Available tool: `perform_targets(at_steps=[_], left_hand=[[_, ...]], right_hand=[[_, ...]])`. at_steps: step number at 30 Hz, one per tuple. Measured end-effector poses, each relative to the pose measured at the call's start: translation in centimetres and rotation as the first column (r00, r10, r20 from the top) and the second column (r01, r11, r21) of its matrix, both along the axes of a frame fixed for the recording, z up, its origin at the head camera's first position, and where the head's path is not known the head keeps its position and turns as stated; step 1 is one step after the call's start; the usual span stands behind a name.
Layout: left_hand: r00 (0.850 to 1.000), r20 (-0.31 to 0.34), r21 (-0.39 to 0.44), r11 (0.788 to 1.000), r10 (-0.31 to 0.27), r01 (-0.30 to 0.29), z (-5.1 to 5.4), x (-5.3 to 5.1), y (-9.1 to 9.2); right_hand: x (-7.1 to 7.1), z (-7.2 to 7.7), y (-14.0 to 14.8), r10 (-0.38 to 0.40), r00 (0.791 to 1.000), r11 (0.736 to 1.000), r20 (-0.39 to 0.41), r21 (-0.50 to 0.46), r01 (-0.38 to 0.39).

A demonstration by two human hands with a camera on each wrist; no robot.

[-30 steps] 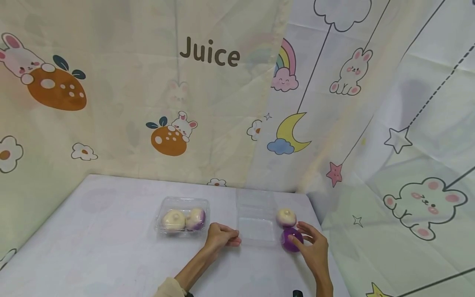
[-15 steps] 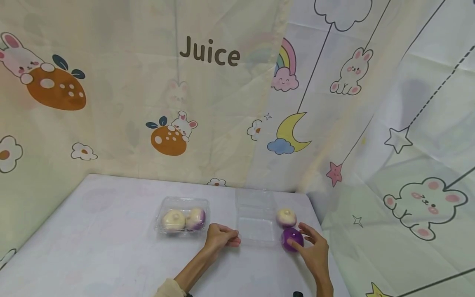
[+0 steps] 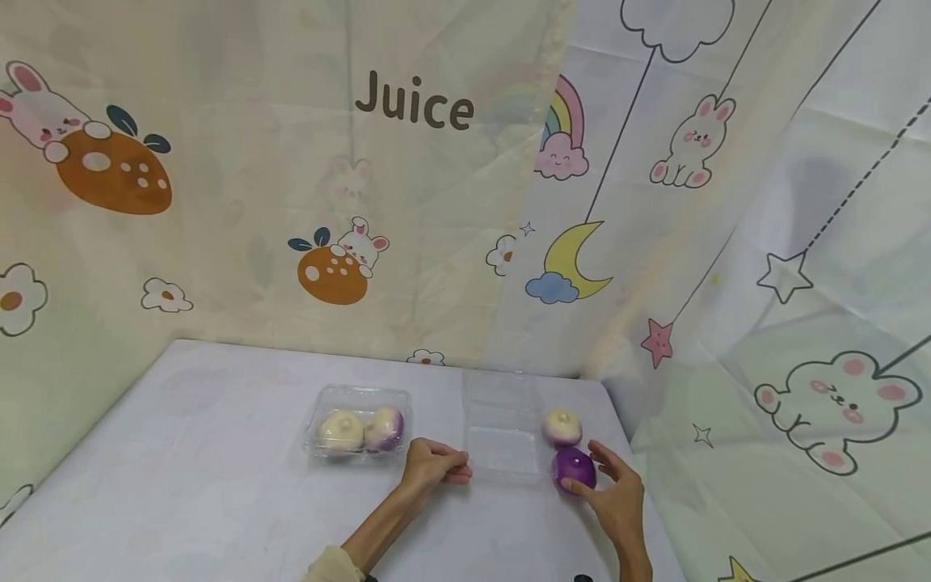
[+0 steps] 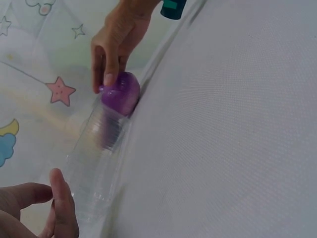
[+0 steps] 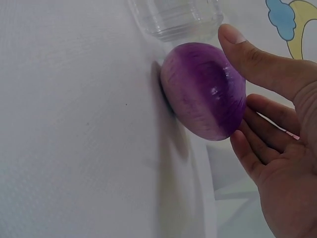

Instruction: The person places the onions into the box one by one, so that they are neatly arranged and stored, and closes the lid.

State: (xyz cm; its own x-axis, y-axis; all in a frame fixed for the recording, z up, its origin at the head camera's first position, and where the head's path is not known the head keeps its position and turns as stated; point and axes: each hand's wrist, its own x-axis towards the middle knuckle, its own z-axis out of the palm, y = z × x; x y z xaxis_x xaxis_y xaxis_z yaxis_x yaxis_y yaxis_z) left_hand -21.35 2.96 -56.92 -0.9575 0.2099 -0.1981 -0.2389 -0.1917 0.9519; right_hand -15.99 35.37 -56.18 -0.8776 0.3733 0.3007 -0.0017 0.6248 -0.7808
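Tabletop (image 3: pixel 218 501): room far L, purple onion (image 3: pixel 573 470) nr R edge, box (image 3: pixel 502 477) btwn hands (image 3: pixel 436 464) (image 3: pixel 618 491)

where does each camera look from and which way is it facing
Head: worn on the head, facing forward and down at the white table and patterned curtain; left hand and right hand show.
Left wrist: on that wrist, facing across the open clear container to the purple vegetable; left hand at lower left, right hand beyond.
Right wrist: on that wrist, facing the purple vegetable; only the right hand shows.
Shared: both wrist views show the purple vegetable and right hand.
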Motion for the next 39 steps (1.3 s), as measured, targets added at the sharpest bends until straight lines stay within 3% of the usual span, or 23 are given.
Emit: perform_targets(at_steps=[14,29,39], left_hand=[[1.000,0.015,-0.002,1.000,-0.005,0.005,0.1,-0.1,-0.1],[1.000,0.019,-0.004,1.000,-0.008,0.008,-0.4,-0.3,0.0],[1.000,0.014,-0.002,1.000,-0.011,0.011,-0.1,-0.1,-0.2]], right_hand=[[-0.2,-1.2,0.4,-0.003,1.000,1.000,0.019,-0.023,0.003],[0.0,-1.4,0.5,0.025,0.997,1.000,0.078,-0.008,-0.024],[0.0,-1.7,0.7,0.037,0.994,0.999,0.104,-0.040,-0.033]])
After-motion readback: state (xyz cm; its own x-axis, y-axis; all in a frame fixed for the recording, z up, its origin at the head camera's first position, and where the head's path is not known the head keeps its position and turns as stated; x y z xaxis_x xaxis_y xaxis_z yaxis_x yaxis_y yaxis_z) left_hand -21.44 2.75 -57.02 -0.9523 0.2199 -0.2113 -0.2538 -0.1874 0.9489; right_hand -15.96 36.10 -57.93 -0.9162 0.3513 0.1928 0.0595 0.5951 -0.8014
